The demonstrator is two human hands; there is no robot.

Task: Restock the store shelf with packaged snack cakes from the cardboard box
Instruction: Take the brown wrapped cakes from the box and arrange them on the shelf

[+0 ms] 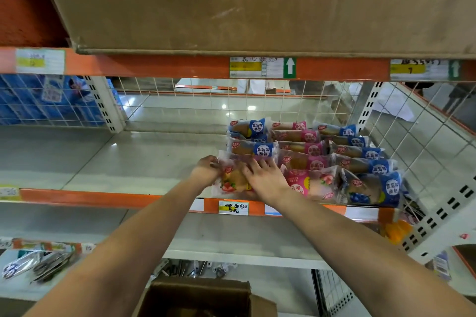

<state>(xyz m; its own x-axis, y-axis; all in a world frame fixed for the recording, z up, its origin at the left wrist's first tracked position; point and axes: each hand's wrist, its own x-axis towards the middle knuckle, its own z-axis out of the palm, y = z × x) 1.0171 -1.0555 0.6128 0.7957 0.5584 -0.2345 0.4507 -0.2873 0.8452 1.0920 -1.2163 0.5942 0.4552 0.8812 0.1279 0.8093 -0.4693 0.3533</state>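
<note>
Left hand pinches the wrapper edge of a strawberry pack at the shelf's near lip; right hand lies flat on top. Best to slide it snug behind, against the blue pack, square with the pink row to its right.

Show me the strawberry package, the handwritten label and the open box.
strawberry package (228,185): head view, on the strawberry print.
handwritten label (233,208): head view, its middle.
open box (206,291): head view, far rim.
</note>
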